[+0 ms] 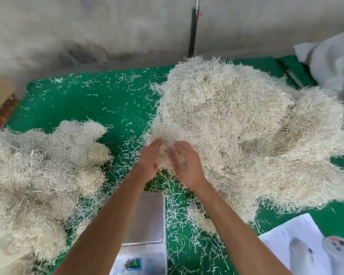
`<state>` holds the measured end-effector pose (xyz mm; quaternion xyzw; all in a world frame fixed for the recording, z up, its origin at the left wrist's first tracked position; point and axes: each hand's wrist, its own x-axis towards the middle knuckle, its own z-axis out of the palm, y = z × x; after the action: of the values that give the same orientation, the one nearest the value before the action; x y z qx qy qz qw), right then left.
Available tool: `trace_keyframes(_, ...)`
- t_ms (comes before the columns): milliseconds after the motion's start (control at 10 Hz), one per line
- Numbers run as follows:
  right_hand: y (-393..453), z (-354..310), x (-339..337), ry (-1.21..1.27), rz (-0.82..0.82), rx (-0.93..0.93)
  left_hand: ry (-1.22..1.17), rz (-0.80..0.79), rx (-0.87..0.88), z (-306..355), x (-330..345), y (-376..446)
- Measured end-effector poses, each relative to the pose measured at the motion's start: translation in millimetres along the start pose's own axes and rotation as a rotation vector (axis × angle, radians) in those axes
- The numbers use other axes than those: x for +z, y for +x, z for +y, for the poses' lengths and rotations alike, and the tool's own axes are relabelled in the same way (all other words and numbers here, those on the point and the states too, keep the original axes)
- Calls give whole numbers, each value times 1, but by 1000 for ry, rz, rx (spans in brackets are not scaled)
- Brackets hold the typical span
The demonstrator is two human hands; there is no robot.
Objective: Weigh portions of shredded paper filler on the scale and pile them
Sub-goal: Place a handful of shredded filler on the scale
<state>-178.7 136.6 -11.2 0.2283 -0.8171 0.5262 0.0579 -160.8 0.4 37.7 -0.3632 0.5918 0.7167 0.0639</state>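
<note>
Scale point(147, 217) sits between left pile point(34, 175) and right heap point(246, 135).

A: Filler?
B: Big mound of pale shredded paper filler point(236, 120), right and far side of the green surface. Smaller heap of clumped portions point(38, 175) on the left; loose strands scattered between them.
A: Scale?
B: Scale point(147, 219) near the front edge between the piles, steel platform bare, display blurred.
</note>
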Motion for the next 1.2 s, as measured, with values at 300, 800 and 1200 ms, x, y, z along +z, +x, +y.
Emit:
trace_keyframes(300,7,23,-21,-563,-146,213,-15,-96,129,65,-29,-27)
trace_keyframes(800,44,-32,-19,558,19,711,74,-263,377,59,-45,-46)
trace_keyframes(1200,84,-26,-14,628,238,848,900,-50,349,77,-49,-32)
